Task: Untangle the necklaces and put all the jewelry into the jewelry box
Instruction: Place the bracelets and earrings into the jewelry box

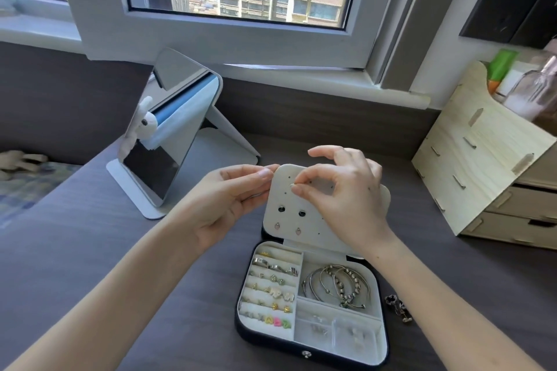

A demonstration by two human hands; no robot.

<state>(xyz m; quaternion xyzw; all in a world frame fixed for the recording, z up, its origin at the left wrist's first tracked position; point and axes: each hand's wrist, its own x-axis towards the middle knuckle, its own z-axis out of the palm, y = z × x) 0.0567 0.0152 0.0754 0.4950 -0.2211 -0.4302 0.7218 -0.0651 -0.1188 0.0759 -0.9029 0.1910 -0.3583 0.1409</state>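
**A:** How far along is it?

**B:** Well on, I'd judge. On the dark grey wood-grain desk (90, 250), the navy rounded jewelry box with white lining (346, 358) lies open at six o'clock of the view. Most of its compartments are filled.

**A:** And the flap?

**B:** The white perforated earring panel (289, 199) stands at the box's twelve o'clock. The left hand (232, 199) pinches its nine o'clock edge between thumb and fingers. The right hand (346, 196) nips a tiny silver earring (293, 186) against the upper holes.

**A:** What's stowed?

**B:** Silver bangles and a beaded bracelet (337, 283) sit at the box's two o'clock, and rings and small charms (271, 283) fill the rolled rows at nine. Little clear bags (337, 331) are at five. Low on the panel are two dark round studs (281, 209) and two pink heart studs (276, 225).

**A:** Anything left out?

**B:** A dark chain piece with a black clover charm (398, 307) lies on the desk just beside the box, at its three o'clock. I can't tell whether it's tangled.
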